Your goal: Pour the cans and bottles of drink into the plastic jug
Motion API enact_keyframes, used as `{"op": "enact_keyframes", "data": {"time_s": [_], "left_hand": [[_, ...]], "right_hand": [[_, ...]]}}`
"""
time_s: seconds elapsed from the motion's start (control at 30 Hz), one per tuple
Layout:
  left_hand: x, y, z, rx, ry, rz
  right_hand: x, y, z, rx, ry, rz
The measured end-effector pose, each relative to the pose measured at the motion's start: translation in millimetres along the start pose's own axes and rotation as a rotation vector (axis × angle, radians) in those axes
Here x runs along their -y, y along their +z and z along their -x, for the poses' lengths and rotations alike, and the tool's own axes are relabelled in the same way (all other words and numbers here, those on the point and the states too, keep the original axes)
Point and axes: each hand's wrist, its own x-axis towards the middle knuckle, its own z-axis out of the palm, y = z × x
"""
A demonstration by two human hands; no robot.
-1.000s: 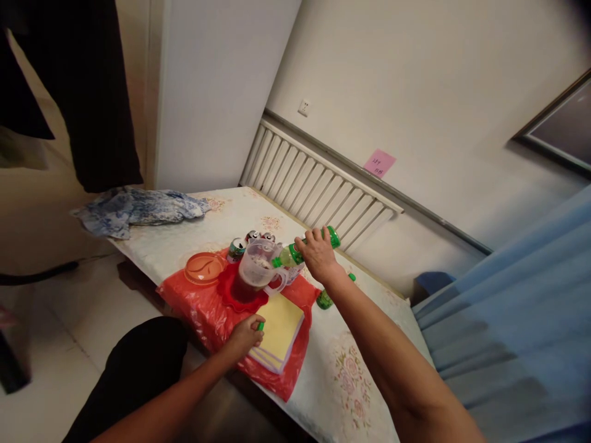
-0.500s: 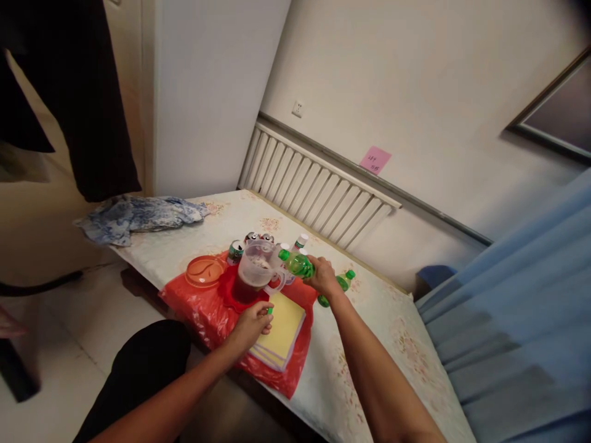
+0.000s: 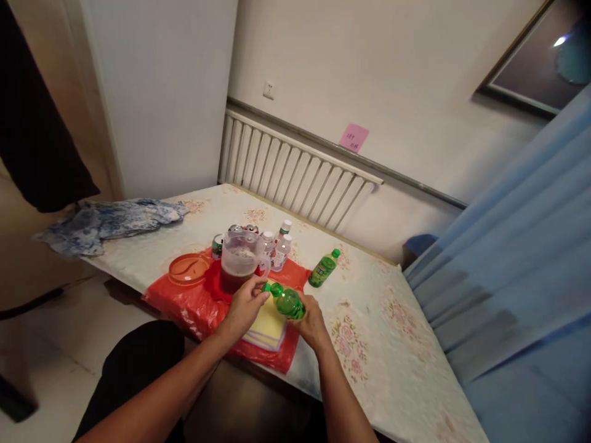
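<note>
My right hand is wrapped round a green plastic bottle, tilted with its open neck toward the left. Between the fingertips of my left hand is a small green bottle cap, close to that neck but apart from it. Just beyond my left hand stands a clear plastic pitcher with dark brown liquid in it. Under my hands lie yellow cloths, partly hidden, on a red plastic bag. An orange round lid rests left of the pitcher.
A capped green bottle stands to the right. Several drink cans and clear bottles with white caps cluster behind the pitcher. The bed or table has a floral cover. A blue-patterned cloth lies at the far left; a radiator stands behind.
My right hand has brought the green bottle from beside the pitcher's rim down toward me. My left hand, holding the cap, has come up near its neck. The view has shifted right.
</note>
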Motion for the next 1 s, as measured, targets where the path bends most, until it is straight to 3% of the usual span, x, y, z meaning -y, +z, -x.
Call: {"op": "enact_keyframes", "data": {"time_s": [0.27, 0.47, 0.7, 1.0], "left_hand": [[-13, 7.6, 11, 0.136, 0.118, -0.236], [-20, 12.3, 14, 0.207, 0.199, -0.335], [-13, 16.0, 17, 0.283, 0.29, -0.387], [-17, 25.2, 10, 0.338, 0.296, -0.393]], "right_hand": [[-14, 5, 33, -0.018, 0.068, 0.072], [-14, 3, 40, -0.042, 0.079, 0.081], [-12, 0, 47, -0.056, 0.084, 0.059], [-18, 7, 49, -0.065, 0.121, -0.095]]}}
